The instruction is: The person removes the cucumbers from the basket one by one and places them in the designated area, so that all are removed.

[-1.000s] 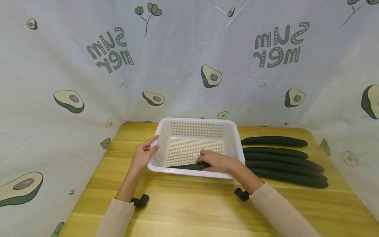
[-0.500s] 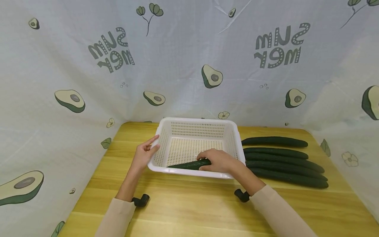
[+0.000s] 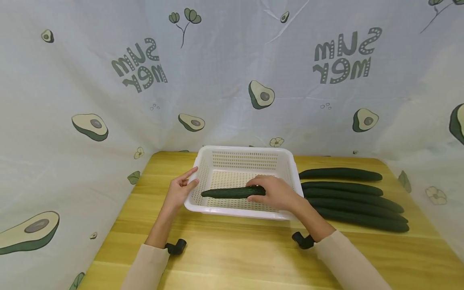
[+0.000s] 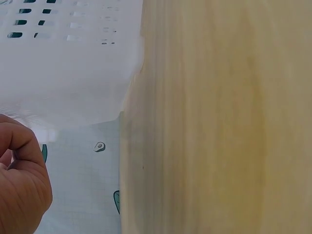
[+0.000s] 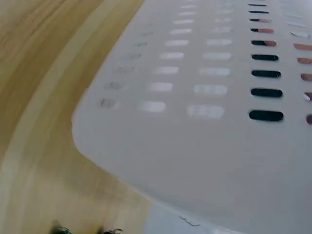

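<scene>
A white slotted plastic basket (image 3: 250,150) stands on the wooden table. At its left end my left hand (image 3: 177,192) grips the rim, thumb and forefinger on the edge; the left wrist view has part of this hand (image 4: 22,180) with curled fingers below the basket wall (image 4: 68,78). Over the basket floor, my right hand (image 3: 277,192) holds a long dark green cucumber (image 3: 228,193) by its right end, thumb in front and fingers behind. The cucumber lies level, its left tip near the basket's left wall. The right wrist view shows the slotted outer wall (image 5: 185,146), with dark green behind some slots.
Several cucumbers (image 3: 348,187) lie on the table right of the basket, roughly parallel. The wooden table (image 3: 246,257) extends in front. A white cloth (image 3: 224,60) printed with avocados hangs behind and at the sides. Black devices (image 3: 177,246) sit at both wrists.
My right hand has raised the cucumber from the basket's front wall and moved it back toward the basket's middle. The left hand stays on the rim; the head view has shifted slightly.
</scene>
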Demonstrator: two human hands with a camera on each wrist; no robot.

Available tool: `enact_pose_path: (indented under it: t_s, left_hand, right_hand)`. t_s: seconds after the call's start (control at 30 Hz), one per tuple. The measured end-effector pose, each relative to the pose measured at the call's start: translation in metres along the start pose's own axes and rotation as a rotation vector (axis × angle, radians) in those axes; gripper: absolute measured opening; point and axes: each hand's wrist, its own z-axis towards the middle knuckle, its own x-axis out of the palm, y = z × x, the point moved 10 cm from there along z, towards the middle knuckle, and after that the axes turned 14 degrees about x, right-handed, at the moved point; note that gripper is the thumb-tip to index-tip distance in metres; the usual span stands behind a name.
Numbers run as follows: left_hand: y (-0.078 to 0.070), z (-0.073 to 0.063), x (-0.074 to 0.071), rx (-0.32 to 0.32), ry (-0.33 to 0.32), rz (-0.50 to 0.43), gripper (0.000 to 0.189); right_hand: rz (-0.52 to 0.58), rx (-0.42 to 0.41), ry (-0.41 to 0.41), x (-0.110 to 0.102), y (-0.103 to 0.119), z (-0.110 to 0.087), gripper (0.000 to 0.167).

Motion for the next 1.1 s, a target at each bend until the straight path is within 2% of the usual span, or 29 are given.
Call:
enact_pose_path:
  t_s: [0.27, 0.53, 0.73, 1.1]
  left_hand:
    - [0.000, -0.001, 0.001, -0.006, 0.000, -0.028, 0.052]
    - [0.002, -0.002, 0.000, -0.012, -0.005, -0.025, 0.051]
    - [-0.001, -0.003, 0.001, -0.002, -0.004, -0.030, 0.050]
    - [-0.001, -0.004, 0.001, -0.002, 0.005, -0.019, 0.051]
  right_hand:
    - [-0.014, -0.002, -0.082, -0.031, 0.000, -0.011, 0.043]
    - [-0.022, 0.033, -0.133, -0.053, -0.025, -0.026, 0.045]
    - [-0.011, 0.089, -0.178, -0.071, -0.046, -0.040, 0.043]
    - [-0.014, 0.125, -0.208, -0.085, -0.075, -0.070, 0.039]
